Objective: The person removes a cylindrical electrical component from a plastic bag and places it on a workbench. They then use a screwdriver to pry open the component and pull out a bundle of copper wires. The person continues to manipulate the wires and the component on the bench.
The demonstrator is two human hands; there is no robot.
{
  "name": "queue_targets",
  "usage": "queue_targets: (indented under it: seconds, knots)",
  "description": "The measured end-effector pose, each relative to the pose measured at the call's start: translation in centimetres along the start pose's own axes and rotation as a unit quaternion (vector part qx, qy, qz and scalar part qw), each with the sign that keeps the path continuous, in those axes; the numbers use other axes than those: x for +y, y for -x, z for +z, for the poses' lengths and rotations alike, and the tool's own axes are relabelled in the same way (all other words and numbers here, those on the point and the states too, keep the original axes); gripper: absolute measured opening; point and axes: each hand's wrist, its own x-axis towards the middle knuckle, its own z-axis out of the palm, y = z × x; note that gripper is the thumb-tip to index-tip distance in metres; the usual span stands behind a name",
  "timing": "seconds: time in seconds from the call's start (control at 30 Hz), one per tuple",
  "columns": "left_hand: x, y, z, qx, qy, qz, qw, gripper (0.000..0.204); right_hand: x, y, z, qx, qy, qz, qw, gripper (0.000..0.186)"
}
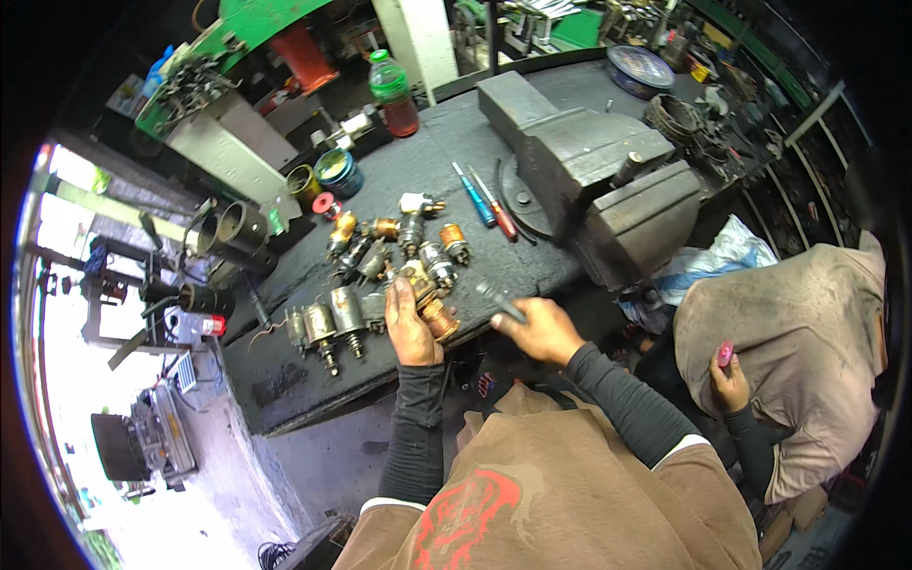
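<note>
My left hand (411, 328) is closed around a copper-wound coil (439, 318) at the bench's near edge, its fingers pointing away from me. To its right, my right hand (543, 331) grips a tool with a dark handle (511, 310). The tool's far end is smeared by motion, so I cannot tell its kind. Just left of my left hand stand metal solenoids (347, 321) with plungers pointing toward me. Beyond both hands lies a cluster of solenoid parts and coils, including a copper coil (453, 237) and a silver cylinder (437, 264).
A large bench vise (598, 171) stands at the right. Near it lie a blue screwdriver (475, 198) and a red screwdriver (499, 214). A bottle of red liquid (394, 100) and a blue can (338, 173) stand farther back. A co-worker (788, 351) crouches at right, holding something pink.
</note>
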Motion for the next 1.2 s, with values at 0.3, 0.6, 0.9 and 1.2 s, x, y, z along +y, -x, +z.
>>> queue_targets:
  seconds: [0.3, 0.6, 0.9, 1.2]
  knots:
    - [1.9, 0.2, 1.4, -0.046, 0.075, -0.042, 0.995, 0.045, 1.8, -6.2, 0.6, 0.165, 0.128, -0.071, 0.975, 0.032]
    - [0.9, -0.6, 2.0, 0.013, 0.038, 0.061, 0.997, 0.039, -4.7, 3.2, -1.6, 0.176, 0.299, -0.271, 0.898, 0.020]
    - [0.9, -0.2, 3.6, -0.015, -0.127, 0.095, 0.987, 0.048, -5.6, 3.5, -3.9, 0.192, 0.391, -0.284, 0.854, 0.014]
    - [1.8, 0.5, 4.2, -0.042, -0.106, 0.088, 0.990, 0.039, -4.1, 2.8, -2.7, 0.116, 0.181, -0.246, 0.945, 0.017]
